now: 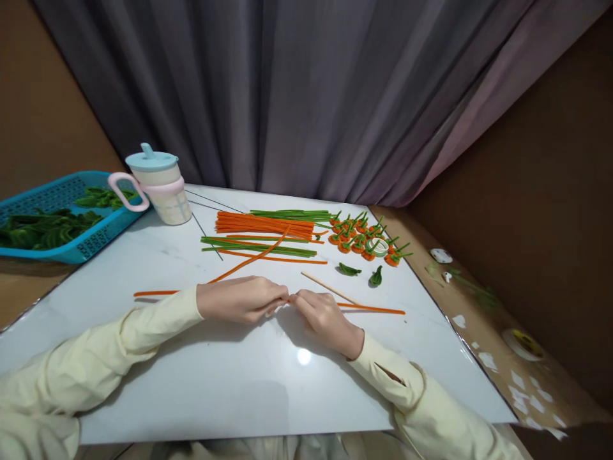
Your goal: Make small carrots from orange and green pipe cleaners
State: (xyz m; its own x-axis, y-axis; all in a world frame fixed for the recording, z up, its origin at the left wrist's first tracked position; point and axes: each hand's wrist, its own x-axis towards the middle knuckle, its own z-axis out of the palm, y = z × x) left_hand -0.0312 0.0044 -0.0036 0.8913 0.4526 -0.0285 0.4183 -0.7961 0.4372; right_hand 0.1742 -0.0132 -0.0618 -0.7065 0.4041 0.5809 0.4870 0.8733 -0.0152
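Observation:
My left hand (244,299) and my right hand (326,321) meet over the near middle of the white table, fingers pinched close together. Between them they grip an orange pipe cleaner (376,310); one length runs out past my right hand, and an orange length also shows left of my left wrist. The exact spot between the fingertips is mostly covered. A thin wooden stick (325,285) lies slanted just beyond my right hand. Another orange pipe cleaner (256,258) runs diagonally behind my left hand.
Bundles of orange pipe cleaners (263,224) and green pipe cleaners (258,246) lie beyond my hands. Several small orange pieces with green stems (359,230) surround a white tape roll (377,247). Green leaf shapes (376,276) lie nearby. Left are a lidded cup (170,204) and blue basket (90,246).

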